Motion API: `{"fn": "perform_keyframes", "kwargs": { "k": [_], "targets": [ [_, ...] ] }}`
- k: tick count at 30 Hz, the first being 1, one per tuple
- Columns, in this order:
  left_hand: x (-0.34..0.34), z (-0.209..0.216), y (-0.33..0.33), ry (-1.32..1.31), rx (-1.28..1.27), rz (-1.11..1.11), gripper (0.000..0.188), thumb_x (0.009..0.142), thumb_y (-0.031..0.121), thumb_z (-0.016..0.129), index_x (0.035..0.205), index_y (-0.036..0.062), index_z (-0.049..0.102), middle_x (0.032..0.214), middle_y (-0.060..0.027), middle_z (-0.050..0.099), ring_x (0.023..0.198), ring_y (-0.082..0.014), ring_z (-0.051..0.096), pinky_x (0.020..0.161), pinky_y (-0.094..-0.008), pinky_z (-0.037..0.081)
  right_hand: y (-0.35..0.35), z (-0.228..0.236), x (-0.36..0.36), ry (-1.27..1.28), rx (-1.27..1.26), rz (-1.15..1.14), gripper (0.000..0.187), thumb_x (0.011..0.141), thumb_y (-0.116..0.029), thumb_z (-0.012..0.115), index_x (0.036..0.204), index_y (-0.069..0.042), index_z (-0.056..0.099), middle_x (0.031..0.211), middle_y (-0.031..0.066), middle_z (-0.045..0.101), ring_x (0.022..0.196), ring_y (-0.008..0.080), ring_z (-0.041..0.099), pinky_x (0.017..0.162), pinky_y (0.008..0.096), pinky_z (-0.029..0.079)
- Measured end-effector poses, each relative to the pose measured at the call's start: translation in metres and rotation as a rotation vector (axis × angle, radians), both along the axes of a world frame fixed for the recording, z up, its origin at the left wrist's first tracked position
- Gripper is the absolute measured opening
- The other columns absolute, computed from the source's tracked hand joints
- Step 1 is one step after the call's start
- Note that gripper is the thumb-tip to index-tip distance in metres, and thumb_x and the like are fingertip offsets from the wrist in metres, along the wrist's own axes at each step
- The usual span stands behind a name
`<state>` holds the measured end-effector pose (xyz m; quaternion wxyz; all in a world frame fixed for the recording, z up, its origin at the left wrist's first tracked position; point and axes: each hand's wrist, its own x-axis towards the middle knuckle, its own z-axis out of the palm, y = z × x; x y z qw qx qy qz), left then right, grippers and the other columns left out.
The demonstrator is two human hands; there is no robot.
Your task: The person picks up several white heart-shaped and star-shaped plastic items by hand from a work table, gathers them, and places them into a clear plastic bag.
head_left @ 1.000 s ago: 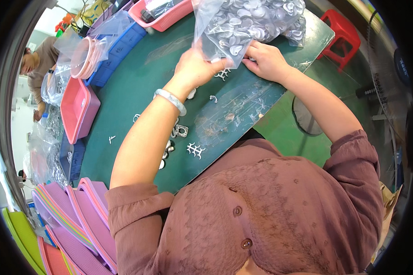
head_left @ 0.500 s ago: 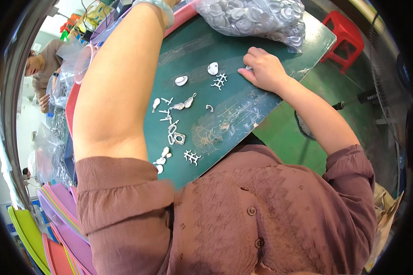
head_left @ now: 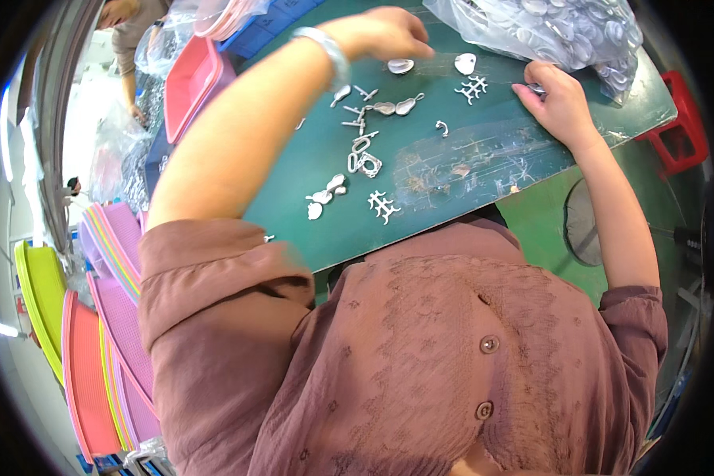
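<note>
My left hand point(head_left: 393, 33), a pale bangle point(head_left: 325, 54) at its wrist, hangs above the far part of the green table point(head_left: 293, 206). Its fingers are bent and close together; what they hold, if anything, is hidden. Just below it is a rounded silver-white piece point(head_left: 401, 66). My right hand point(head_left: 562, 107) rests on the table farther right, fingers curled round a small shiny silver piece point(head_left: 536, 89). Between the hands lie another rounded piece point(head_left: 466, 63) and a branched metal piece point(head_left: 472, 90).
Several small metal parts, among them a squarish frame point(head_left: 370, 165) and a branched piece point(head_left: 384, 207), lie nearer me. A plastic bag point(head_left: 563, 32) of round silver pieces sits at the far right. Pink tray point(head_left: 189, 83) at left, red stool point(head_left: 678, 127) at right. A person point(head_left: 131, 47) is far left.
My left hand has come into view from beyond the upper edge, over the far parts. The whole view has shifted, so the table sits farther right. My right hand stays beside the bag.
</note>
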<state>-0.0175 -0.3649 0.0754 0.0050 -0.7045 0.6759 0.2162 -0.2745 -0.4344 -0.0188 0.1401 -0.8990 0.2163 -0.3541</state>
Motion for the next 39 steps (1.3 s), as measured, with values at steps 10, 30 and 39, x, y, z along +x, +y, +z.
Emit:
{"fn": "perform_keyframes", "kwargs": {
  "k": [10,30,39],
  "targets": [
    [-0.047,-0.047,-0.016,-0.006,-0.107,0.179,0.028,0.069,0.033,0.068,0.075,0.0062,0.063,0.076,-0.0118,0.063,0.076,-0.0249,0.060,0.069,-0.0338,0.047,-0.005,-0.002,-0.001,-0.019,-0.014,0.033,0.015,0.074,-0.018,0.062,0.080,-0.007,0.053,0.073,0.0092,0.057,0.069,0.0274,0.057,0.061,0.0359,0.044],
    [-0.036,-0.025,0.003,0.232,-0.258,0.440,0.028,0.071,0.026,0.066,0.073,0.0023,0.052,0.062,-0.0075,0.053,0.054,-0.0155,0.050,0.051,-0.0310,0.041,0.019,0.032,0.043,0.395,0.226,0.079,0.026,0.072,-0.021,0.062,0.092,-0.004,0.061,0.086,0.0146,0.062,0.086,0.0301,0.058,0.077,0.0383,0.045],
    [-0.079,-0.053,0.191,-0.028,-0.673,-0.039,0.023,0.068,0.010,0.066,0.080,0.0054,0.048,0.103,-0.0121,0.051,0.104,-0.0331,0.046,0.090,-0.0445,0.034,0.067,0.043,0.083,0.494,0.215,0.300,0.030,0.073,-0.023,0.064,0.094,-0.002,0.059,0.086,0.0170,0.062,0.087,0.0326,0.057,0.076,0.0399,0.045]
  ]
}}
